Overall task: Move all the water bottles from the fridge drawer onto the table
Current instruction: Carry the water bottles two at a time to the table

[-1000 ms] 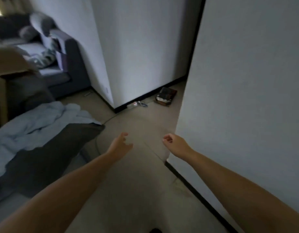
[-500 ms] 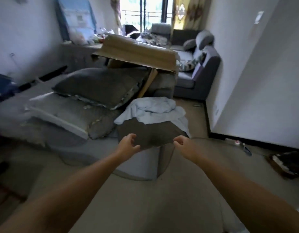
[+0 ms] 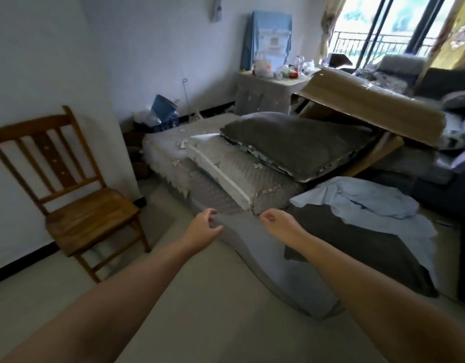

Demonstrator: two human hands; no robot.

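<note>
A cluttered living room is seen, with a pale floor (image 3: 200, 323) and white walls. A low grey mattress (image 3: 200, 163) is taken as the landmark, lying in the middle of the room. On it a large dark cushion (image 3: 299, 142) is stacked, and over the cushion's far side a sheet of cardboard (image 3: 370, 103) is leaned. To the left of the mattress a wooden chair (image 3: 76, 195) is set against the wall. Beyond the mattress a small counter (image 3: 265, 95) is placed by the wall, and on it bottles (image 3: 298, 64) and bags are crowded; the bottles are too small for their kind to be told. To the right of the mattress a light blue cloth (image 3: 367, 203) is draped over a dark cover.

In front of the mattress both arms are stretched out. The left hand (image 3: 203, 227) and the right hand (image 3: 277, 224) are held apart in the air, each grip released, the fingers loosely curled round nothing.
</note>
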